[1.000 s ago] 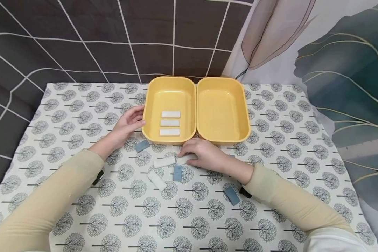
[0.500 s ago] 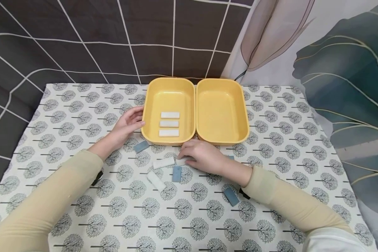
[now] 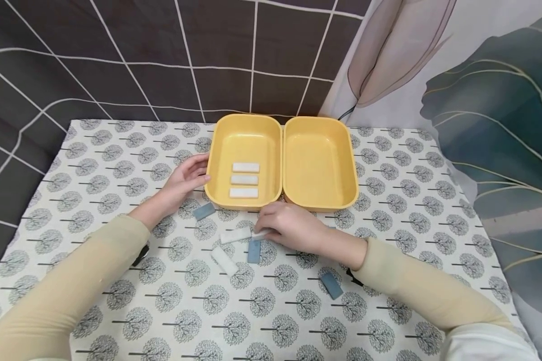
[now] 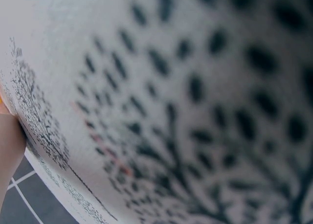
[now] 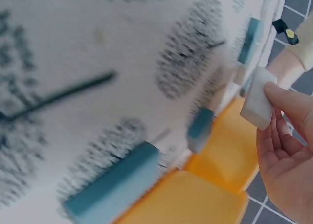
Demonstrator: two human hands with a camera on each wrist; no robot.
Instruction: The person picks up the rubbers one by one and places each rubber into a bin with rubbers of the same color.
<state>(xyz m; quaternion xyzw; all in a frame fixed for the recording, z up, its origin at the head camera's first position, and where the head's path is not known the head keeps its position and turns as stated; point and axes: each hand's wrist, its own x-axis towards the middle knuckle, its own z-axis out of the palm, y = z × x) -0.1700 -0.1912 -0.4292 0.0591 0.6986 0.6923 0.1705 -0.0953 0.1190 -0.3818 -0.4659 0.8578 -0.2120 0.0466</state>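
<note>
My right hand (image 3: 291,225) pinches a small white rectangular block (image 5: 257,99) between thumb and fingers, just in front of the yellow trays. Two more white blocks, one (image 3: 235,234) beside my fingertips and one (image 3: 224,261) nearer me, lie on the cloth. A blue block (image 3: 254,251) is just below the held one. My left hand (image 3: 182,180) rests against the outer side of the left yellow tray (image 3: 246,143), thumb at its rim. Inside that tray, three white blocks (image 3: 244,179) lie in a column. In the left wrist view mostly blurred cloth shows.
The right yellow tray (image 3: 318,160) stands against the left one, with only its bare floor visible. Other blue blocks lie near my left wrist (image 3: 204,211) and below my right forearm (image 3: 331,286). Tree-print cloth (image 3: 198,301) covers the table; a dark grid-patterned backdrop (image 3: 221,90) rises behind.
My right hand has tilted and slightly raised the white block, uncovering more of the blue block's upper end. The left hand stays at the tray; the head view has shifted slightly.
</note>
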